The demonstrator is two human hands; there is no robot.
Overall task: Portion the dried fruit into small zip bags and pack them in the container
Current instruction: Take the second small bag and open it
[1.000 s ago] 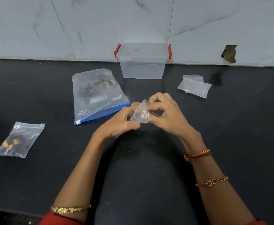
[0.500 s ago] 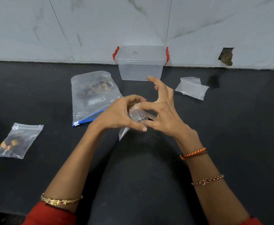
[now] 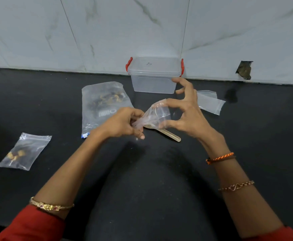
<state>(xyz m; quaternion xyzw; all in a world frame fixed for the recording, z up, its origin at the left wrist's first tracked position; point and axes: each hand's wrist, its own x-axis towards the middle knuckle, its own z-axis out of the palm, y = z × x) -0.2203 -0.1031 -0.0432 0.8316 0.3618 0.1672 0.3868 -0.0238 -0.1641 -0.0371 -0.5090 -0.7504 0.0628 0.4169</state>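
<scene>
You are looking down at a black bench (image 3: 159, 188) with a dull, slightly speckled surface that runs from the near edge to the far wall and spreads past the left and right edges of your view. Soft light leaves pale sheen patches on it. Behind it rises a wall (image 3: 124, 28) of large white marble-look tiles with grey veins, split by thin dark upright joints. Where wall meets bench, a straight seam crosses the view. Far right, just above that seam, a ragged hole (image 3: 244, 70) in the tile shows brownish rough material, with a dark smudge (image 3: 230, 95) on the bench just below it.
</scene>
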